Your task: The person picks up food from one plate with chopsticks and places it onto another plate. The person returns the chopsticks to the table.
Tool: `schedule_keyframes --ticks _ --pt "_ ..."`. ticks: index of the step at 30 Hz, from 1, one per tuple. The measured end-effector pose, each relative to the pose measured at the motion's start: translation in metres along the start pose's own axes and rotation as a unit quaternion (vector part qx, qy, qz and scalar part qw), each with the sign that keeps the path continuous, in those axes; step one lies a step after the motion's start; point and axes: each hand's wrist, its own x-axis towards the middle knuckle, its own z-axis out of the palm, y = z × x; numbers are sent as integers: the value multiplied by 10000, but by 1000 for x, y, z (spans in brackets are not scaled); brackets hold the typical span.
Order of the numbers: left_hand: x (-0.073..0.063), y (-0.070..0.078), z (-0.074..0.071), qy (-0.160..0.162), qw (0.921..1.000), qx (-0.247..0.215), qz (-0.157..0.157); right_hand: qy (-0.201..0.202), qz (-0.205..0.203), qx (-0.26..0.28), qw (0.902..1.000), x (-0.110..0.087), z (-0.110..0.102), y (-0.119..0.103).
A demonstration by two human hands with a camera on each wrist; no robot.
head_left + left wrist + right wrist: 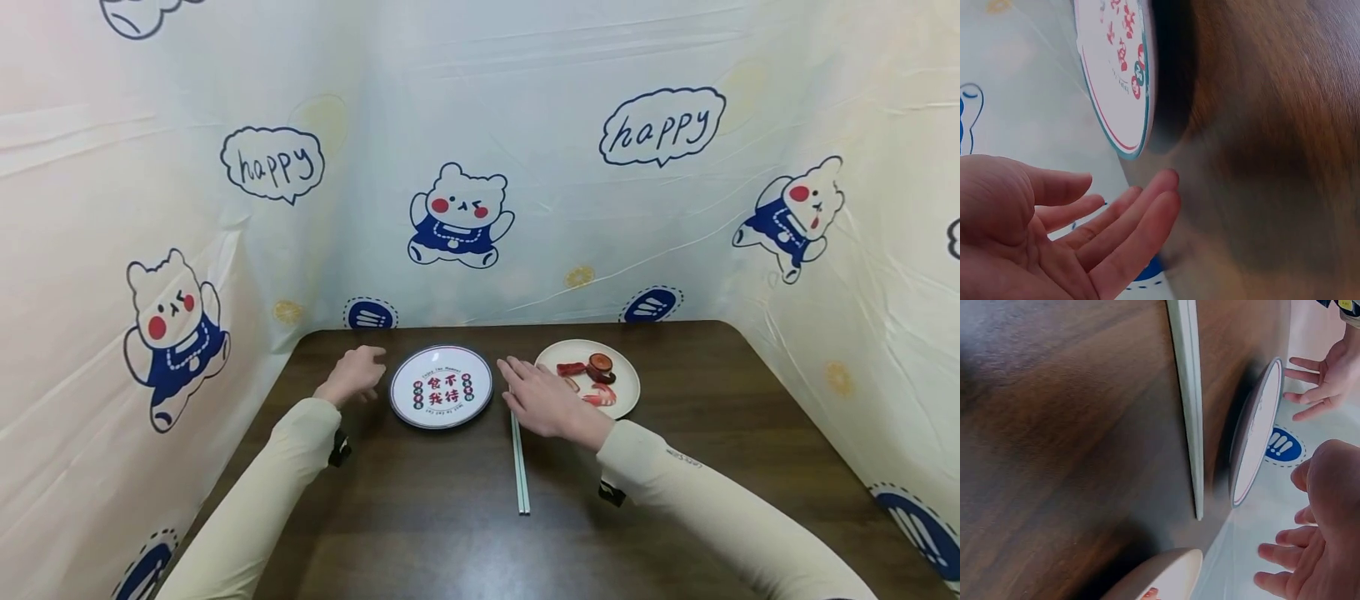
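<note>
A white plate with a blue rim and red lettering [442, 387] lies on the table between the two hands. Left of it, my left hand [354, 377] hovers with relaxed fingers, apart from the rim and holding nothing. My right hand [547, 402] is to the right of that plate, its fingers fairly straight and nothing in its grasp. Below the right hand, a pair of pale green chopsticks [521, 471] rests on the table, their far ends hidden by the hand in the head view. A cream plate [627, 385] with shrimp [600, 396] and meat pieces [572, 369] is partly covered by the right hand.
The dark wooden table [420, 533] has its far edge just behind the plates. A pale printed curtain [555, 208] with bears and "happy" bubbles surrounds it at the back and both sides. A round brown slice [600, 361] also sits on the cream plate.
</note>
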Motion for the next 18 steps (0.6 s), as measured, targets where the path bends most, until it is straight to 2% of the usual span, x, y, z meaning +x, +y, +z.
schedule_keyframes --ticks 4,9,18 --pt "5 -6 1 -322 9969 -690 -172 76 -51 45 9999 -5 2 0" --pt "7 -10 0 -593 9884 -1363 -322 119 -210 -62 9997 -12 4 -2" --pt "7 -20 1 -991 9665 -2317 -485 128 -1091 108 9939 -22 9 -3"
